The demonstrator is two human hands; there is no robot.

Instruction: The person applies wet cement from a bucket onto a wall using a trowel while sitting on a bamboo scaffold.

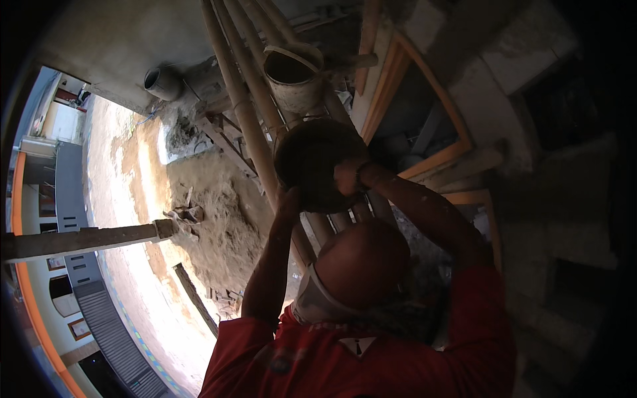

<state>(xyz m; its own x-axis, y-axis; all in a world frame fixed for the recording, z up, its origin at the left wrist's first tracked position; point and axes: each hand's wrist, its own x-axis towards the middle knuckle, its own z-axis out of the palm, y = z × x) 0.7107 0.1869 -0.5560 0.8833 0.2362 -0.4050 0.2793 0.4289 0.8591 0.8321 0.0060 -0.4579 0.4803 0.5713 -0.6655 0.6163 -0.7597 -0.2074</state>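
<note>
A dark, round basin (pixel 285 149) rests on a row of bamboo poles in front of me. My left hand (pixel 288 201) grips its near left rim, fingers closed round the edge. Over the basin's right side is my right hand (pixel 348 176), with a dark band at the wrist. Its fingers look curled, and shadow hides whatever they hold. The basin's contents are too dark to make out. Just beyond it, a pale, stained bucket (pixel 296 95) with a raised handle stands on the poles.
Bamboo poles (pixel 242 109) run away from me under basin and bucket. Orange-framed openings (pixel 431 99) stand on the right beside rough masonry. Below left lies a heap of sand (pixel 215 205), with another bucket (pixel 162 83) farther off. A beam (pixel 86 242) juts in from the left.
</note>
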